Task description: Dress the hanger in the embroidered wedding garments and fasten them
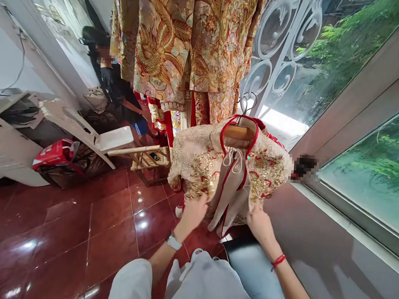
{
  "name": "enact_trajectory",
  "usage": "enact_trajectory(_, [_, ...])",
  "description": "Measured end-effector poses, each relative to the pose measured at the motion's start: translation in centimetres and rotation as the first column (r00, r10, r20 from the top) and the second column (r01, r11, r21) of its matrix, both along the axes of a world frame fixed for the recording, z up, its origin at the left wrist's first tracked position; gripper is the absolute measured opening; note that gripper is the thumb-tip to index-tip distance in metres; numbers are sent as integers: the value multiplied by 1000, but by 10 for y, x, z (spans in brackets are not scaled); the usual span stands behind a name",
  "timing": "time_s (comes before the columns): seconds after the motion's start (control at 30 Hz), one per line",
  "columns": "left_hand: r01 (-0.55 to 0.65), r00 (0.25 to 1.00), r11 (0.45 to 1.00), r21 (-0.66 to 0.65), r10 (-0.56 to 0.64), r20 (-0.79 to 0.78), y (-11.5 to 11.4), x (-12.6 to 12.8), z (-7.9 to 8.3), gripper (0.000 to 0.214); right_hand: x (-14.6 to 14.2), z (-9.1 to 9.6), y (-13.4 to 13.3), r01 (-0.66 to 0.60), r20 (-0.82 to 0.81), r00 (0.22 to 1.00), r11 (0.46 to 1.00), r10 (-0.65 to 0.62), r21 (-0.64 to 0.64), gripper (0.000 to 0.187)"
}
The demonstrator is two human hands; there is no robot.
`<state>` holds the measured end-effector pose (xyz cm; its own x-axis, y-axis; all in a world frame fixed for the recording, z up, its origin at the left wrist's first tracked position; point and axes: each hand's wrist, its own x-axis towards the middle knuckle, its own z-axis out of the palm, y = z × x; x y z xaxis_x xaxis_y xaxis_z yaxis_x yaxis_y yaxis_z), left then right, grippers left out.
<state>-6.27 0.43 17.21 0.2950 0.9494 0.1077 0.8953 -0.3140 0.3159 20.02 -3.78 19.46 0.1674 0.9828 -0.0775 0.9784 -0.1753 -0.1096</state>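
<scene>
A cream jacket [200,142] with gold sequin embroidery and red piping hangs on a wooden hanger [240,133]. Its front is spread apart, so the plain lining shows, and a white cord is tied in a bow [233,156] near the neck. My left hand [195,209] grips the lower edge of one front panel, fingers closed on the cloth. At the lower edge of the other panel, my right hand [259,218] pinches the fabric. Fingertips of both hands are partly hidden by the cloth.
Gold embroidered garments [166,42] hang above and behind the jacket. A bamboo stand [149,157], a white chair [114,139] and a red bag [57,153] are to the left. Beside my legs is a black seat [252,271]. A person [116,89] is behind; windows [371,179] line the right.
</scene>
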Motion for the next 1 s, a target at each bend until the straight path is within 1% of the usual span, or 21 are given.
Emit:
enact_trajectory(0.07, [57,998,998,-2,-57,-34,-12,36,10,28,-31,6,-3,-143,-6,990,989,143,-26,42])
enact_trajectory(0.1, [66,996,998,-12,-67,-51,-13,49,11,30,-40,7,-1,-166,-6,986,985,166,-40,42])
enact_trajectory(0.17, [27,994,998,-61,-33,-106,-5,62,5,35,-46,4,7,-132,19,991,988,134,-81,47])
enact_trajectory(0.27, [-93,977,988,-120,68,-203,14,60,-9,41,-40,-3,24,-65,82,994,989,76,-129,55])
enact_trajectory(0.33, [-88,978,992,-87,69,-198,20,61,-15,42,-41,-6,32,-121,68,989,984,131,-129,58])
enact_trajectory(0.4, [-46,989,998,-39,40,-144,19,67,-17,43,-49,-8,35,-174,-9,985,977,174,-122,60])
enact_trajectory(0.47, [-58,994,998,-31,55,-96,14,71,-15,45,-53,-8,34,-135,-112,986,985,123,-107,61])
enact_trajectory(0.53, [-66,997,994,-82,62,-50,11,62,-8,46,-41,-5,31,-95,-238,969,990,67,-108,60])
enact_trajectory(0.6, [14,998,992,-125,-6,65,14,36,5,41,-9,6,29,-176,-384,915,979,125,-102,49])
enact_trajectory(0.63, [64,986,993,-101,-47,157,19,18,15,35,13,15,30,-228,-452,874,972,177,-62,39])
enact_trajectory(0.67, [88,962,996,-32,-77,260,26,-2,27,27,37,26,33,-244,-499,837,969,225,28,28])
enact_trajectory(0.7, [44,930,995,87,-72,362,36,-23,42,22,60,39,38,-174,-522,818,969,241,176,23])
enact_trajectory(0.73, [-75,888,971,227,-39,458,49,-43,58,21,82,53,47,-11,-527,820,926,224,377,25])
enact_trajectory(0.77, [-228,839,909,350,1,544,65,-61,75,20,100,66,58,162,-529,824,810,202,563,30])
enact_trajectory(0.8, [-366,782,825,430,22,623,83,-75,92,23,114,79,72,262,-525,826,684,207,681,36])
enact_trajectory(0.83, [-409,744,790,457,-1,668,103,-86,107,29,123,89,87,286,-518,819,608,246,740,42])
enact_trajectory(0.87, [-382,717,803,458,-56,695,122,-93,119,33,127,97,103,277,-529,790,589,311,759,46])
enact_trajectory(0.9, [-294,692,860,418,-110,714,141,-96,128,35,129,102,118,264,-558,741,602,374,754,47])
enact_trajectory(0.93, [-210,670,910,359,-133,730,159,-96,133,36,127,105,132,267,-591,695,616,410,741,48])
enact_trajectory(0.97, [-165,647,936,312,-136,750,173,-95,135,36,124,105,143,287,-622,658,622,425,728,48])
enact_trajectory(1.0, [-152,627,948,279,-125,769,185,-91,135,36,121,105,153,324,-646,637,615,421,719,48])
